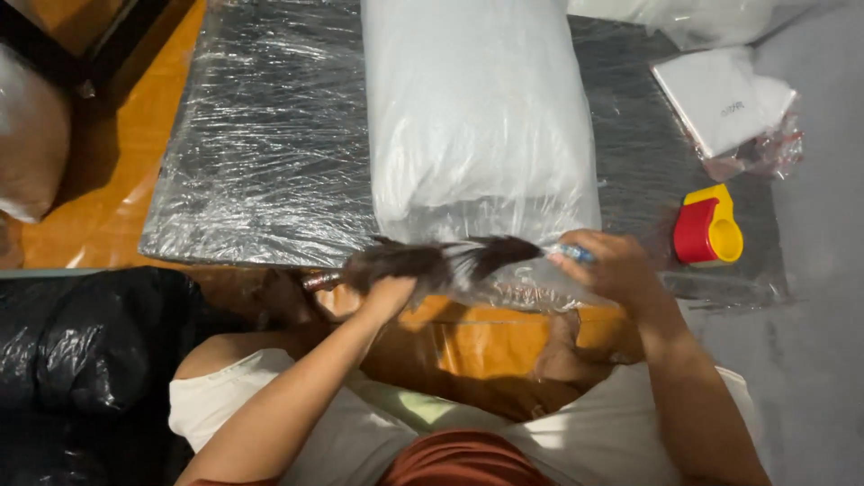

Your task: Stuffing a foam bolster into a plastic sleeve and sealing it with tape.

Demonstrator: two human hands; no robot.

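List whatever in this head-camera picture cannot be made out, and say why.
- Dark hair bundle: blurred by motion, strands indistinct.
- Left hand: fingers curl under the bundle, grip hidden.
- Right hand: pinches a small blue thing, too small to identify.
- White pillow-like bag: top cut by the frame edge.
- Red-and-yellow dispenser: contents hidden.
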